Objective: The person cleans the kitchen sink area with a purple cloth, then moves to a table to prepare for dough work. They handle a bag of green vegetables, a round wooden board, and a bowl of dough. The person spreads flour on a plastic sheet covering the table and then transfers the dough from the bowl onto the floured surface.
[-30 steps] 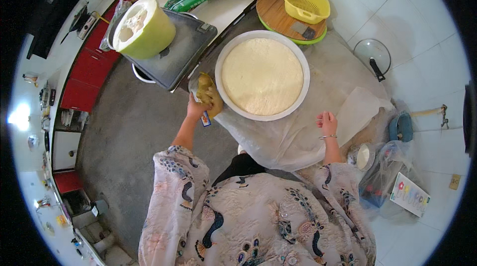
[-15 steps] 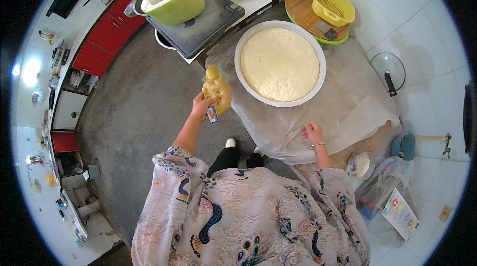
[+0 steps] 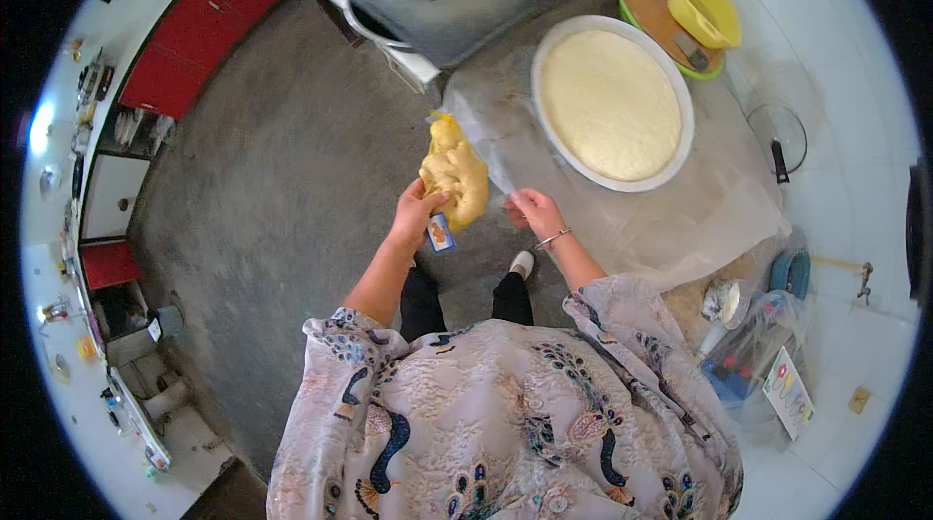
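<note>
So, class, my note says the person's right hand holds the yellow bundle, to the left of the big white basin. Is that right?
Not quite: the head view shows the left hand holding the yellow bundle, to the left of the big white basin.

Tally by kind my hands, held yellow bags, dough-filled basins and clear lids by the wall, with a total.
Bare left hand and bare right hand: 2
Lumpy yellow plastic bag: 1
Round white basin filled with pale dough: 1
Round clear lid with black handle: 1
Total: 5
</note>
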### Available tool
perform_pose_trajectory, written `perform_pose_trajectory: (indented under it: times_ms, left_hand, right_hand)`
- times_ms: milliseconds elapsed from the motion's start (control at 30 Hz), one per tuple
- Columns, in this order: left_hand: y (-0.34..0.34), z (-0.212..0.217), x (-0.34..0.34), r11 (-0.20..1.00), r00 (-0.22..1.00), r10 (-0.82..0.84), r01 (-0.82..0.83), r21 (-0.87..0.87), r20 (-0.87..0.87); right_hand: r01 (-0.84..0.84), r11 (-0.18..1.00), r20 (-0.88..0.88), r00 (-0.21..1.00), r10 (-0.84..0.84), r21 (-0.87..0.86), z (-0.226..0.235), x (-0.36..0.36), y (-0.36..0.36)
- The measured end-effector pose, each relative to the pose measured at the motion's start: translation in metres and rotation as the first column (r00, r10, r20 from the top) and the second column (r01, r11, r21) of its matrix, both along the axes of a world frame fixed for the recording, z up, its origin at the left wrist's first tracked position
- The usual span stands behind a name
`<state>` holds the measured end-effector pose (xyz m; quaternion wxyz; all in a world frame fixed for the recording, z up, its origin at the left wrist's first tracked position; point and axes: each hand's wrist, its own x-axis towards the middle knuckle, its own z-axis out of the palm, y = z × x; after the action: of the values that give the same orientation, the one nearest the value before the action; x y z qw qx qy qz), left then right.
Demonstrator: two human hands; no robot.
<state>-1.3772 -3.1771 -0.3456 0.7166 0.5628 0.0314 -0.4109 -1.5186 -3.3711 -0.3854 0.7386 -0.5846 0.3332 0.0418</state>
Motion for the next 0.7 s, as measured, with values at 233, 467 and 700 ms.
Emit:
perform_pose_trajectory:
  times_ms: [233, 467, 700]
  left_hand:
    - [0.027, -0.027, 0.02, 0.995, 0.997, 0.072, -0.069, -0.073, 0.032]
    - [0.026, -0.052, 0.032, 0.984, 0.984, 0.18, -0.18, 0.004, 0.007]
    - [0.015, -0.072, 0.052, 0.973, 0.969, 0.225, -0.217, 0.079, -0.105]
  right_hand:
    - [-0.066, 0.951, 0.055, 0.997, 0.052, 0.303, 0.006, 0.054, 0.073]
    - [-0.116, 0.932, -0.143, 0.974, 0.174, 0.344, -0.012, 0.09, 0.085]
    - [0.11, 0.903, -0.18, 0.983, -0.037, 0.414, -0.055, 0.13, 0.079]
